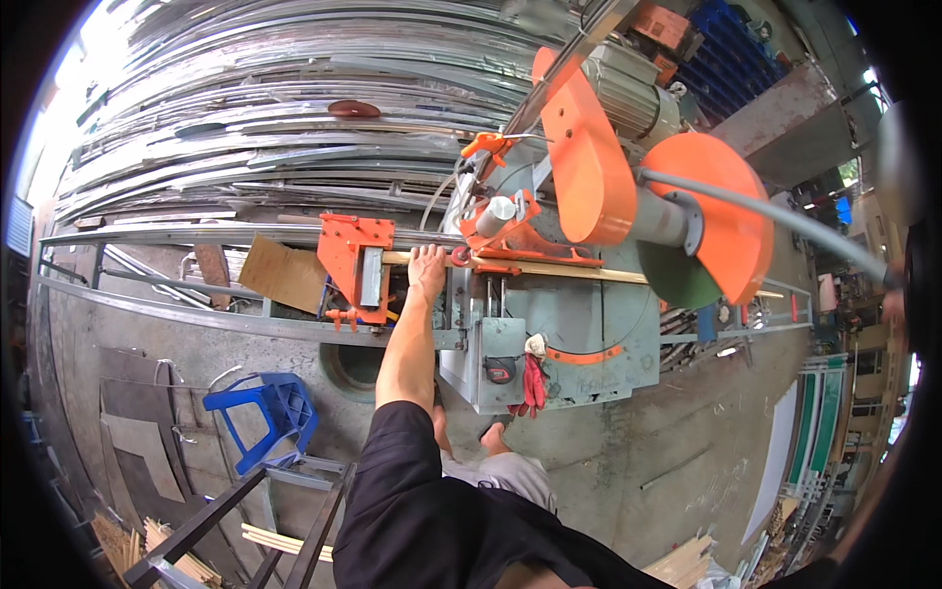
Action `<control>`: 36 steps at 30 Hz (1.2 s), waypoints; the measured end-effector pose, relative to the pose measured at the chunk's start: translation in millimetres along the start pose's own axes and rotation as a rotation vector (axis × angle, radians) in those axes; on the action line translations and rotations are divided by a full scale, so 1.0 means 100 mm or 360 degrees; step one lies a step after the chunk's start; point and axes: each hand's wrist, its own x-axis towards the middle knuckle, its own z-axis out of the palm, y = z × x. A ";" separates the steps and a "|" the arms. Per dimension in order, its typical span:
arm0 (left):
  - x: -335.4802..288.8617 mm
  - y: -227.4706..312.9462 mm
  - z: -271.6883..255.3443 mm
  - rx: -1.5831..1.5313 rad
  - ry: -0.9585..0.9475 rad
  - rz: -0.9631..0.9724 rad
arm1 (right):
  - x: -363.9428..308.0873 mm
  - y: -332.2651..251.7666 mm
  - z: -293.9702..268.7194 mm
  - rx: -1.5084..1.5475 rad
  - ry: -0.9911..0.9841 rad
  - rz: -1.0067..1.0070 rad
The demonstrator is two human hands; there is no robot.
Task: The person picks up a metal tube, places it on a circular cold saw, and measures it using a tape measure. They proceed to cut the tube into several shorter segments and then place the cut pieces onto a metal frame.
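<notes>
Fingers [429,257] first: on the left hand [427,271] we see them laid flat and close together, pressing down on the pale wooden strip [549,270] rather than curling round it. That strip lies across the table of the grey-green saw bench [599,329], running from the orange clamp block [355,257] on the left, under our hand, and out to the right beneath the raised orange blade guard [711,211]. The green blade [677,280] peeks out below that guard, clear of the wood. A long grey handle [785,221] sweeps off toward the right rim, and our right hand [891,299] shows only as a blur out there, so we cannot tell its grip. A red glove [533,383] hangs off the bench front. Down on the concrete floor, a blue plastic stool [267,412] stands to our left, and stacked metal profiles [275,118] fill the rack behind.
</notes>
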 end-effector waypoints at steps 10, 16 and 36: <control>0.00 -0.08 -0.14 -0.0046 -0.0127 -0.0029 | -0.91 0.98 2.71 0.0797 -0.0246 0.0483; 0.04 -0.04 -0.18 -0.0043 -0.0134 0.0046 | -1.02 1.12 3.29 0.0591 -0.0009 0.0182; 0.04 -0.25 -0.14 -0.0415 -0.0143 0.0212 | -1.07 1.19 3.59 0.0606 0.0094 0.0215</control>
